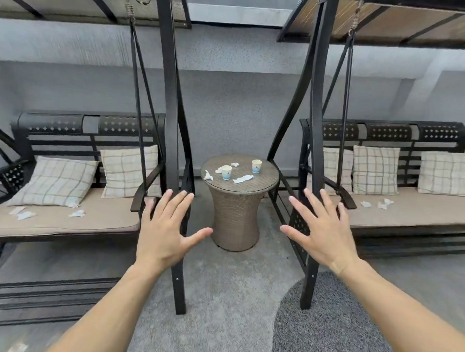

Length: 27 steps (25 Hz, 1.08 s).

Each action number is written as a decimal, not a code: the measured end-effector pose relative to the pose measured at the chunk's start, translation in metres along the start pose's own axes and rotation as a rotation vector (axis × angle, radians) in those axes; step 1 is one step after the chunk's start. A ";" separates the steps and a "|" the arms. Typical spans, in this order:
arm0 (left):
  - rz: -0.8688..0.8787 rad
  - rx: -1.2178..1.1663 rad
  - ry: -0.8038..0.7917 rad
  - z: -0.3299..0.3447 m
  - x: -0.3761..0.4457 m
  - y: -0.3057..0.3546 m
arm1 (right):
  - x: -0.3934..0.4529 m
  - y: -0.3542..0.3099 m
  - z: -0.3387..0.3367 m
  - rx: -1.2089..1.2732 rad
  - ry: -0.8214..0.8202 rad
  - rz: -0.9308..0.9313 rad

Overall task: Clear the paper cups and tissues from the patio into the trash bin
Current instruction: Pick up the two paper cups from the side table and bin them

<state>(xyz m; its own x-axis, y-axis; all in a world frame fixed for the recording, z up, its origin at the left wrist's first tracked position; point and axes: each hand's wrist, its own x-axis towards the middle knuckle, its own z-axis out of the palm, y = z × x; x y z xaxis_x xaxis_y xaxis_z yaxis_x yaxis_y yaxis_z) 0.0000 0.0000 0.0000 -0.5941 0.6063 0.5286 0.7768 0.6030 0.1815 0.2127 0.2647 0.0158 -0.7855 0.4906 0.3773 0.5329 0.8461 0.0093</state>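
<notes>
Two white-and-blue paper cups stand upright on a round wicker table (237, 216): one cup (226, 172) at the left, the other cup (256, 166) at the right. Crumpled tissues lie around them, among them a long one (243, 178) and one at the table's left rim (208, 175). More tissues lie on the left swing seat (24, 214) (76, 213) and on the right swing seat (378, 204). My left hand (166, 229) and my right hand (322, 231) are stretched forward, fingers spread, holding nothing, short of the table. No trash bin is in view.
Two black metal swing benches with checked cushions (53, 182) (375, 170) flank the table. Their black frame posts (171, 145) (314, 153) stand between me and the table. A dark round rug (333, 329) lies on the grey floor. A white scrap (17, 347) lies at the bottom left.
</notes>
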 end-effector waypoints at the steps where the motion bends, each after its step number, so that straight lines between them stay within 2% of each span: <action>1: -0.022 0.014 -0.060 0.010 0.000 -0.004 | 0.001 0.001 0.008 -0.006 -0.033 0.011; 6: -0.060 0.033 -0.162 0.076 0.027 -0.009 | 0.034 0.029 0.064 0.060 -0.086 0.036; 18: -0.097 0.084 -0.267 0.204 0.194 0.032 | 0.216 0.128 0.162 0.146 -0.204 -0.037; 27: -0.141 0.024 -0.252 0.295 0.304 -0.016 | 0.353 0.137 0.245 0.192 -0.230 -0.026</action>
<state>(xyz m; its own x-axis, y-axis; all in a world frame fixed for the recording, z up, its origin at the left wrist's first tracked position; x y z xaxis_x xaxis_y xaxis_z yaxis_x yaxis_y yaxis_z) -0.2541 0.3276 -0.0871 -0.7317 0.6233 0.2759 0.6792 0.7009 0.2176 -0.0692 0.6048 -0.0767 -0.8605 0.4839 0.1595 0.4595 0.8723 -0.1672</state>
